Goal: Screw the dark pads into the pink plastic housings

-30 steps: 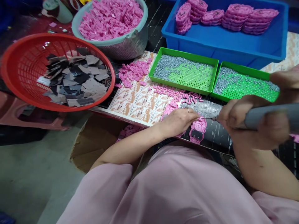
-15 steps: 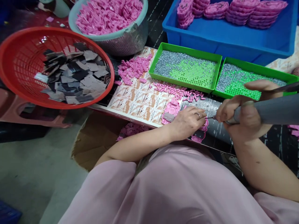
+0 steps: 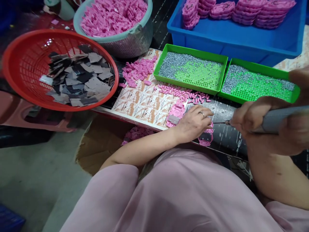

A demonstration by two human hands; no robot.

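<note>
My right hand is wrapped round a grey electric screwdriver, its thin bit pointing left. The bit's tip ends beside the fingers of my left hand, which wears a ring. Those fingers are curled down over a pink plastic part on the table edge, hiding its upper portion. A dark plate is set in this part. Left of my hand lies a second pink plastic part with a grey plate on it.
Green trays of screws stand behind my hands, with small pink pieces before them. A blue bin holds stacked pink parts. At left are a red basket of grey plates and a tub of pink pieces.
My right hand and the screwdriver have shifted right and slightly down, drawing the bit back from my left hand. My left hand stays on the pink part, nearly unmoved.
</note>
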